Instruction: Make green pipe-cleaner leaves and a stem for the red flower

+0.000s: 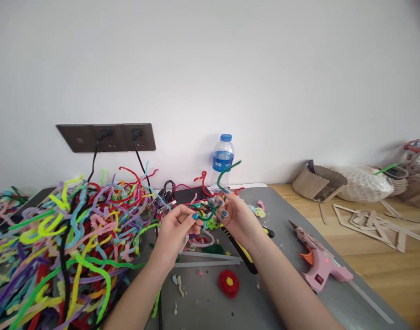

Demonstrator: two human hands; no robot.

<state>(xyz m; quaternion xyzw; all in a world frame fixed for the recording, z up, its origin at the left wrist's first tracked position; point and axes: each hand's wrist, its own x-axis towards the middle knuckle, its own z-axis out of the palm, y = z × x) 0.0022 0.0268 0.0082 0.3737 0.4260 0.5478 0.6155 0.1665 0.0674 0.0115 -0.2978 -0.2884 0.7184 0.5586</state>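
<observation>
Between my two hands a dark green pipe cleaner [210, 216] is held up above the grey mat. My left hand [178, 228] pinches one part of it between thumb and fingers. Higher and to the right, my right hand [237, 215] grips another part, and a curved free end rises above its fingers, in front of the bottle. A red pipe-cleaner flower [229, 283] with a yellow centre lies on the mat below the hands. Pliers with yellow and black handles [242, 250] lie partly hidden under my right hand and forearm.
A large heap of coloured pipe cleaners [82, 238] covers the left side. Glue sticks [210, 263] lie on the mat [196, 307]. At right rests a pink glue gun [321, 261]. A water bottle [223, 158] stands by the wall. Wooden strips [371, 224] lie farther right.
</observation>
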